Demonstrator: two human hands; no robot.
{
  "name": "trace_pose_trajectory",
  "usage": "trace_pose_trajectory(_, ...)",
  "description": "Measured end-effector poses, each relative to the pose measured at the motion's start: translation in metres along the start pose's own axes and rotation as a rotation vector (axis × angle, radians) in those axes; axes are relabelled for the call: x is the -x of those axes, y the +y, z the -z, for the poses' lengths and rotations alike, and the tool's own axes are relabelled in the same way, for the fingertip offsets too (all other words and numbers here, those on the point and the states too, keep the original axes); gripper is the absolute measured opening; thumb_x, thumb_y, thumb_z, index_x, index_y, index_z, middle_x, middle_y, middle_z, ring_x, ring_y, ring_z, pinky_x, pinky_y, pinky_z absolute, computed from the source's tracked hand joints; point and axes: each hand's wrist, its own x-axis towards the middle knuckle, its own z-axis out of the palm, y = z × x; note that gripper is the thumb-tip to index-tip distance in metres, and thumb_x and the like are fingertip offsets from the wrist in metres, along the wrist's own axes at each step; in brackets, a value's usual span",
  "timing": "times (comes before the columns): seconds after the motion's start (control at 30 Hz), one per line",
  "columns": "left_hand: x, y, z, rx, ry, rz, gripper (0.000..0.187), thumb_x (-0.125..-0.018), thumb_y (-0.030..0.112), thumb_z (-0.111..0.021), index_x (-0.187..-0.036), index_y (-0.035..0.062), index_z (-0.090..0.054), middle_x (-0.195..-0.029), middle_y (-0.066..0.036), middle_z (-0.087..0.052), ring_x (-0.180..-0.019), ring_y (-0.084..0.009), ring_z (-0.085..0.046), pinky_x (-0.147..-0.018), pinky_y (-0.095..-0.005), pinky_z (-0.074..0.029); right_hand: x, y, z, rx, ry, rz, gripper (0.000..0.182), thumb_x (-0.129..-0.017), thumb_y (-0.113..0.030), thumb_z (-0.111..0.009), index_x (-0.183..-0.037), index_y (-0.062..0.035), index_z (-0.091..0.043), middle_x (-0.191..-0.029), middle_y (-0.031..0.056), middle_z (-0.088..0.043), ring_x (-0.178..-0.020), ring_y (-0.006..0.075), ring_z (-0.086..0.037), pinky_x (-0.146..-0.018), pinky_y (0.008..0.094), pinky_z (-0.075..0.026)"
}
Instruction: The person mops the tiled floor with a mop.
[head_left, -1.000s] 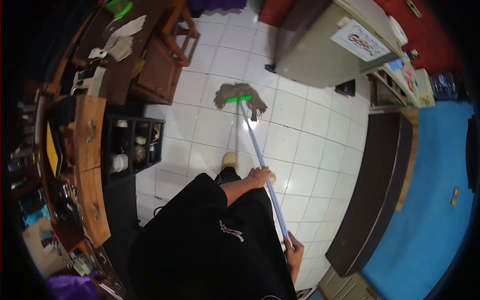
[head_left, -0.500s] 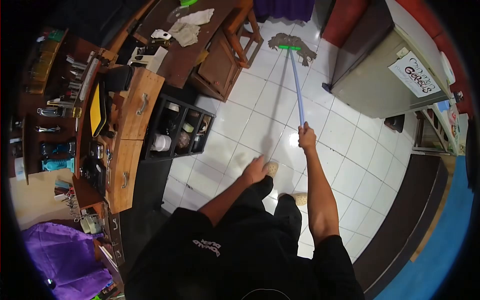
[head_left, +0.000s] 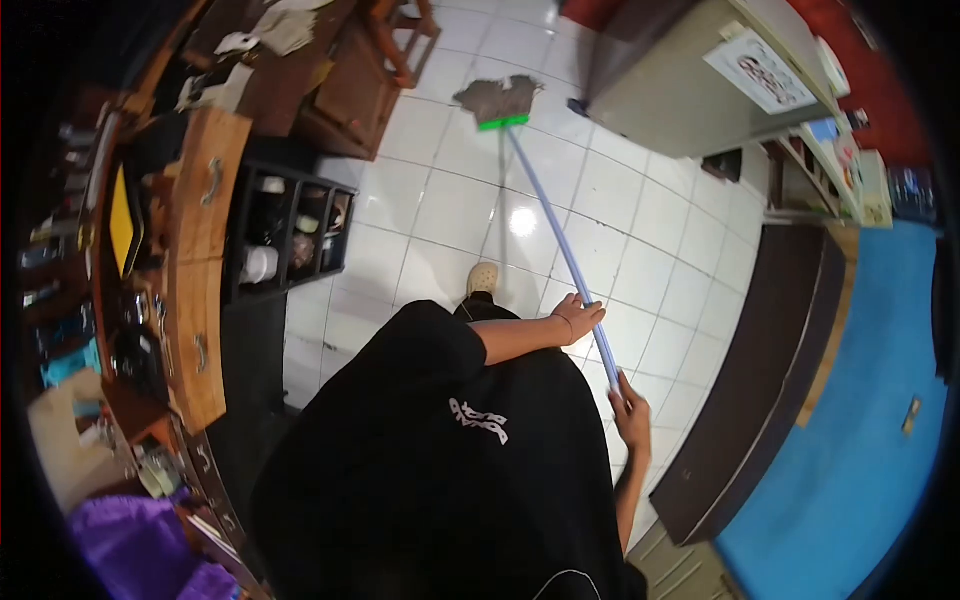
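A mop with a long light-blue handle slants across the view. Its green clamp and grey strands lie on the white tiled floor. My left hand is on the middle part of the handle, with its fingers around it. Lower down, near the handle's end, my right hand grips the same pole. One beige clog shows on my foot below the mop head.
Wooden drawers and a black shelf unit stand at the left, a wooden cabinet beyond them. On the right are a fridge, a dark bench and a blue surface.
My left hand has moved right and taken hold of the handle. My right hand is lower, nearer my body. The mop head has come closer, and the camera view has shifted right.
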Motion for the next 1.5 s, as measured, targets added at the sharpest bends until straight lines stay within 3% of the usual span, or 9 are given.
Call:
trace_pose_trajectory(0.23, -0.010, 0.046, -0.010, 0.158, -0.713, -0.324, 0.029, -0.079, 0.025, -0.056, -0.099, 0.0064, -0.047, -0.097, -0.013, -0.055, -0.091, -0.0323, -0.056, -0.074, -0.0464, -0.043, 0.198, -0.059, 0.075, -0.094, 0.400, -0.290, 0.031, -0.079, -0.008, -0.060, -0.105, 0.0083, -0.056, -0.087, 0.0141, -0.063, -0.078, 0.0103, -0.054, -0.070, 0.0240, -0.045)
trace_pose_trajectory(0.3, -0.006, 0.051, -0.027, 0.350, -0.855, -0.557, 0.034, -0.077, 0.026, -0.060, -0.098, 0.0028, -0.046, -0.095, -0.015, -0.055, -0.091, -0.0342, -0.055, -0.076, -0.0425, -0.045, 0.224, -0.058, 0.081, 0.060, 0.453, -0.407, 0.027, -0.078, -0.010, -0.063, -0.096, 0.0087, -0.060, -0.085, 0.0121, -0.063, -0.076, 0.0132, -0.057, -0.068, 0.0249, -0.046)
trace_pose_trajectory(0.4, -0.005, 0.075, -0.032, 0.290, -0.884, -0.583, 0.030, -0.077, 0.022, -0.060, -0.097, 0.0034, -0.047, -0.095, -0.014, -0.055, -0.090, -0.0333, -0.055, -0.074, -0.0422, -0.046, 0.233, -0.047, 0.083, -0.154, 0.745, -0.408, 0.025, -0.084, -0.019, -0.058, -0.082, 0.0058, -0.063, -0.055, 0.0009, -0.051, -0.044, 0.0034, -0.041, -0.040, 0.0187, -0.031)
trace_pose_trajectory(0.47, -0.007, 0.070, -0.022, 0.331, -0.872, -0.519, 0.029, -0.076, 0.021, -0.060, -0.096, 0.0040, -0.047, -0.096, -0.014, -0.055, -0.090, -0.0328, -0.056, -0.073, -0.0419, -0.046, 0.226, -0.052, 0.088, -0.275, 0.721, -0.416, 0.030, -0.086, -0.022, -0.056, -0.083, 0.0064, -0.063, -0.048, -0.0015, -0.045, -0.037, 0.0019, -0.034, -0.033, 0.0197, -0.021)
trace_pose_trajectory(0.93, -0.005, -0.131, 0.057, 0.269, -0.174, 0.582, 0.020, -0.076, 0.010, -0.044, -0.096, 0.0136, -0.048, -0.110, -0.005, -0.048, -0.095, -0.0314, -0.055, -0.078, -0.0510, -0.041, 0.001, -0.125, 0.029, -0.273, 0.257, -0.046, 0.026, -0.085, -0.018, -0.055, -0.096, 0.0054, -0.061, -0.061, 0.0052, -0.056, -0.035, 0.0069, -0.042, -0.031, 0.0223, -0.031)
trace_pose_trajectory(1.07, 0.020, -0.204, 0.076, 0.103, -0.144, 0.780, 0.049, -0.080, 0.015, -0.045, -0.126, 0.0241, -0.033, -0.136, -0.001, -0.028, -0.103, -0.0295, -0.053, -0.084, -0.0497, -0.039, -0.061, -0.150, -0.041, -0.136, 0.194, 0.120, 0.030, -0.086, -0.021, -0.053, -0.101, 0.0036, -0.060, -0.058, 0.0060, -0.058, -0.037, 0.0082, -0.046, -0.034, 0.0244, -0.037)
trace_pose_trajectory(1.23, 0.060, -0.219, 0.110, 0.023, -0.328, 0.741, 0.051, -0.080, 0.014, -0.044, -0.129, 0.0238, -0.030, -0.139, -0.002, -0.024, -0.112, -0.0302, -0.046, -0.089, -0.0514, -0.034, -0.095, -0.138, -0.107, 0.271, 0.015, 0.285, 0.034, -0.088, -0.025, -0.050, -0.111, -0.0007, -0.054, -0.061, 0.0162, -0.055, -0.055, 0.0170, -0.055, -0.059, 0.0330, -0.046)
trace_pose_trajectory(1.33, 0.058, -0.195, 0.109, -0.092, -0.492, 0.625, 0.065, -0.076, 0.005, -0.047, -0.134, 0.0181, -0.022, -0.142, -0.009, -0.018, -0.117, -0.0278, -0.042, -0.092, -0.0493, -0.035, -0.079, -0.117, -0.094, 0.122, -0.051, 0.302, 0.035, -0.088, -0.025, -0.050, -0.113, -0.0017, -0.053, -0.060, 0.0148, -0.054, -0.056, 0.0145, -0.053, -0.057, 0.0305, -0.045)
trace_pose_trajectory(1.5, 0.027, -0.164, 0.053, -0.117, -0.570, 0.546, 0.049, -0.074, 0.025, -0.059, -0.118, 0.0093, -0.044, -0.121, -0.011, -0.048, -0.101, -0.0264, -0.054, -0.085, -0.0448, -0.041, -0.016, -0.089, -0.024, 0.082, -0.127, 0.016, 0.034, -0.086, -0.024, -0.054, -0.116, -0.0072, -0.053, -0.058, 0.0074, -0.053, -0.052, 0.0104, -0.048, -0.051, 0.0270, -0.042)
